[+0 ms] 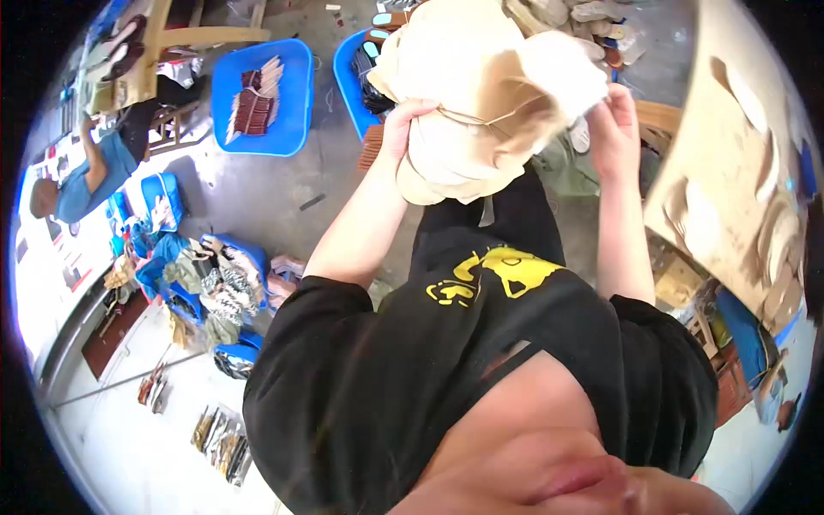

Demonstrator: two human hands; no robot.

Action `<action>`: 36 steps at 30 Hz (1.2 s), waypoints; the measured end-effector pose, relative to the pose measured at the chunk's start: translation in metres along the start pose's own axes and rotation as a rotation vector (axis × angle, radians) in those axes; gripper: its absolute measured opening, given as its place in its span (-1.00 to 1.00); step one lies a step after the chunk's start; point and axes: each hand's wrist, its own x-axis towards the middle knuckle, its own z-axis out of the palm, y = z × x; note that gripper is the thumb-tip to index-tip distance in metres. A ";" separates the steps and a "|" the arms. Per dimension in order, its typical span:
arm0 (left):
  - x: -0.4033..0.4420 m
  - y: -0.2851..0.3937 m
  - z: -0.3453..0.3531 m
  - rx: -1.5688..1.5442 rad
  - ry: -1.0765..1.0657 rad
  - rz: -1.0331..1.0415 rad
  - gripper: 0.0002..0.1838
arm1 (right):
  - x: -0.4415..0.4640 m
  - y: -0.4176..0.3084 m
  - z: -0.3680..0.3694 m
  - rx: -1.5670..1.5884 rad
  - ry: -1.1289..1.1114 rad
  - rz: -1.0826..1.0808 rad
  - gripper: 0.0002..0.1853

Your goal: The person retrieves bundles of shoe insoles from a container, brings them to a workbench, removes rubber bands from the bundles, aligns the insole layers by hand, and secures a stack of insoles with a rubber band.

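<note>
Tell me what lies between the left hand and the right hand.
In the head view, a cream bundle of thin pieces, with a cord across it, lies between the left hand and the right hand.

The grey floor [335, 184] bears blue tubs [293, 112]; the table [693, 129], pale pieces [743, 96].

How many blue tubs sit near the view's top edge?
2: left tub, holding a brown bundle; right tub, partly hidden by the held cream stack. More may be hidden.
</note>
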 end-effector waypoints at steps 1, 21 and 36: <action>-0.022 0.001 0.028 0.031 -0.041 0.011 -0.29 | -0.024 -0.042 0.008 0.145 -0.059 -0.058 -0.84; -0.134 -0.153 0.252 0.339 -0.375 -0.030 -0.23 | -0.366 -0.328 -0.130 0.692 0.327 -0.622 -0.69; -0.038 -0.326 0.297 0.241 -0.134 0.078 -0.31 | -0.297 -0.283 -0.464 -0.171 0.871 -0.012 -0.64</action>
